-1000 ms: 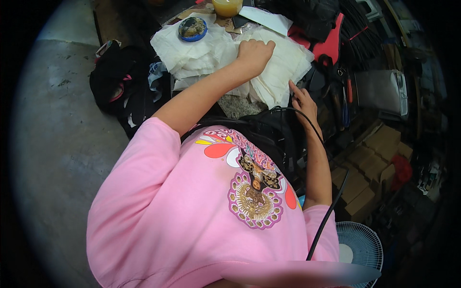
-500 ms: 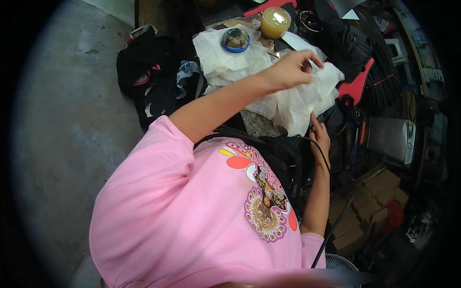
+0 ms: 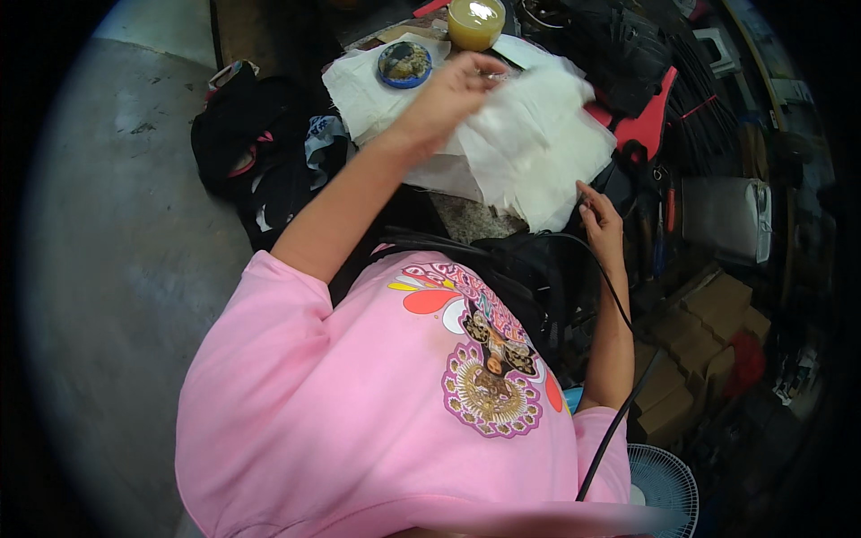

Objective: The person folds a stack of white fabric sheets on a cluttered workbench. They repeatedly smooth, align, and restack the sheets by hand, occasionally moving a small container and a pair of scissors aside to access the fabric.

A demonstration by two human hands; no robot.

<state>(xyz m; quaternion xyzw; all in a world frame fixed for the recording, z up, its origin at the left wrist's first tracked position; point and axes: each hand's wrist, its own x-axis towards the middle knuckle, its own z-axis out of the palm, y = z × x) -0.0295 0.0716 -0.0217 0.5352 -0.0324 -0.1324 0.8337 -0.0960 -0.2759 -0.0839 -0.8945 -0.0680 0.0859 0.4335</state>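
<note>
White, thin cloth-like sheets (image 3: 547,148) lie spread and overlapping on the work surface, rumpled at the edges. My left hand (image 3: 453,94) reaches across from the left, fingers bent together at the upper left edge of the top sheet; that edge is blurred, and the hand seems to pinch it. At the sheets' right edge, my right hand (image 3: 603,220) has its index finger and thumb apart, the fingertips close to or touching the border. A blue-rimmed round dish (image 3: 404,65) with dark, mottled contents sits on the sheets just beyond my left wrist.
A tub of yellowish liquid (image 3: 476,22) stands at the far side. Red-and-black tools (image 3: 647,125) lie to the right, near a clear-wrapped package (image 3: 728,220). A black cable (image 3: 619,314) passes my right forearm. Cardboard boxes (image 3: 704,332) and a fan (image 3: 664,489) are lower right.
My left hand has moved left across the sheets, toward the blue-rimmed dish. The top sheet lies more spread out. My right hand stays by the right edge, and the whole view has shifted slightly.
</note>
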